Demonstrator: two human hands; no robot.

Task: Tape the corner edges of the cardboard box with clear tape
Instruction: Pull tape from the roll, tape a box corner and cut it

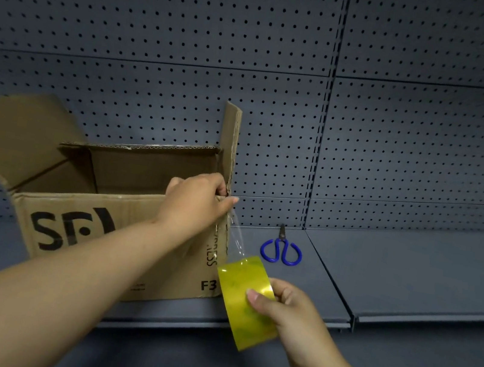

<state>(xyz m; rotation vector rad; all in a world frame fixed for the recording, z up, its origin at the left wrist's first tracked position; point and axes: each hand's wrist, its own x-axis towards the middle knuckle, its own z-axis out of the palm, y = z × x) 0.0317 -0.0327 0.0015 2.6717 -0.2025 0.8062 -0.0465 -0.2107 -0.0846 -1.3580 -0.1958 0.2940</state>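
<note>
Left hand pins tape at box corner; right hand apparently grips roll.

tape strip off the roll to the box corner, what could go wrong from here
The tape strip hangs free between the left hand at the box corner and the roll in the right hand; it could twist or wrinkle. The corner edge looks torn, so grip may be poor. The scissors lie out of hand, so cutting means letting go.

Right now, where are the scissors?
In the head view, the blue-handled scissors lie flat on the grey shelf, right of the cardboard box, near the pegboard back wall.
</note>
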